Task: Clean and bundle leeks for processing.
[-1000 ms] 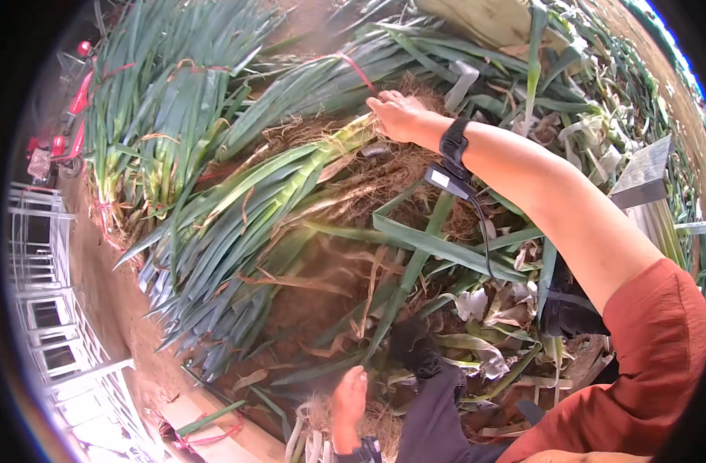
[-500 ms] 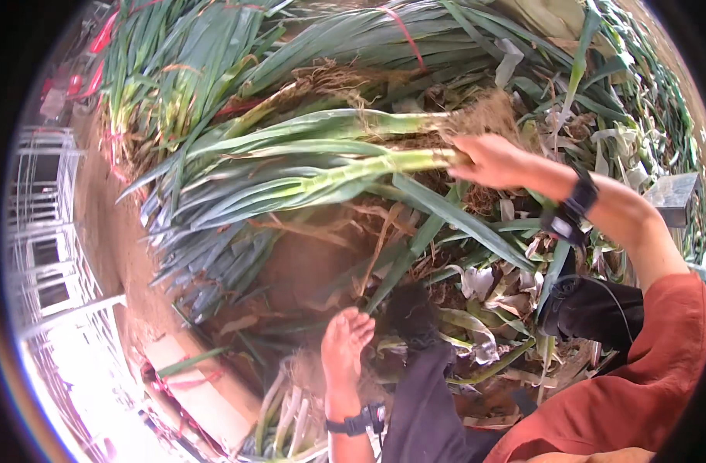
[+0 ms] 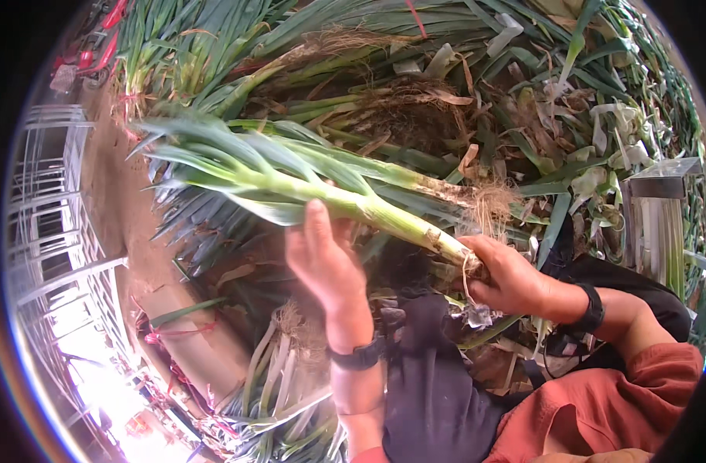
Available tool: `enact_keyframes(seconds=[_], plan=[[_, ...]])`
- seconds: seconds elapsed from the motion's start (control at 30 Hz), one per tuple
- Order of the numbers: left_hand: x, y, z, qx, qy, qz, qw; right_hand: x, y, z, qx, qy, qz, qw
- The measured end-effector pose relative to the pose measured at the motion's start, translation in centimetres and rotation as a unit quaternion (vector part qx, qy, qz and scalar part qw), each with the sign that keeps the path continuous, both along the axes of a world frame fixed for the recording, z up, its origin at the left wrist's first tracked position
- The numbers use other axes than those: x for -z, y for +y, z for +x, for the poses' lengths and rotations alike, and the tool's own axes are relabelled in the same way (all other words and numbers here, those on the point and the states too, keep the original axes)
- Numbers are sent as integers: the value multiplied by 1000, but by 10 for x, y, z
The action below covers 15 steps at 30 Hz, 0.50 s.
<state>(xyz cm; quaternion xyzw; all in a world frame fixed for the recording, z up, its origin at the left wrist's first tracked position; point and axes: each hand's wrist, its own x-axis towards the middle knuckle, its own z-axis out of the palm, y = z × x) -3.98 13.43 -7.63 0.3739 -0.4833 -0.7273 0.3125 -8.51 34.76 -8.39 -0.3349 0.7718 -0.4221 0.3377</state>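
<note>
A thick leek [image 3: 380,212] slants across the middle of the view, its green leaves fanning to the upper left. My right hand [image 3: 515,282] is closed around its root end at the lower right. My left hand [image 3: 326,258] is at the middle of the stalk, thumb up against its near side, the other fingers partly hidden behind it. Just behind runs a second leek [image 3: 434,185] with a brown, hairy root tuft; whether my left hand also holds it cannot be made out.
Bundled leeks [image 3: 191,69] stand at the far left, and loose leeks [image 3: 330,58] are heaped behind. Peeled leaves [image 3: 592,162] litter the right, around a metal-topped post [image 3: 665,185]. Below left lie trimmed-looking stalks [image 3: 279,366], a cardboard piece [image 3: 191,339] and a white metal rack [image 3: 52,208].
My right hand has drawn the leek toward me, root end down and nearer. My left hand has risen from low in the view to the stalk. The second leek has come nearer too.
</note>
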Motion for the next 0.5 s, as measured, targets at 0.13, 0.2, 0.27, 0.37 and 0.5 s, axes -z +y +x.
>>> enact_keyframes(seconds=[0.13, 0.2, 0.27, 0.37, 0.5], plan=[[-24, -6, -14, 64, 103, 6, 993, -15, -2, 14, 70, 85, -29, 993], [11, -11, -15, 19, 90, 18, 996, -11, -11, 20, 71, -86, 42, 993], [57, -12, -15, 20, 57, 77, 995, 16, -23, 32, 69, 44, 97, 992], [88, -7, -9, 48, 39, 135, 989, 59, -5, 37, 119, 158, 103, 975], [117, -7, -13, 50, -8, 235, 971, 71, -1, 51, 127, -43, 125, 983]])
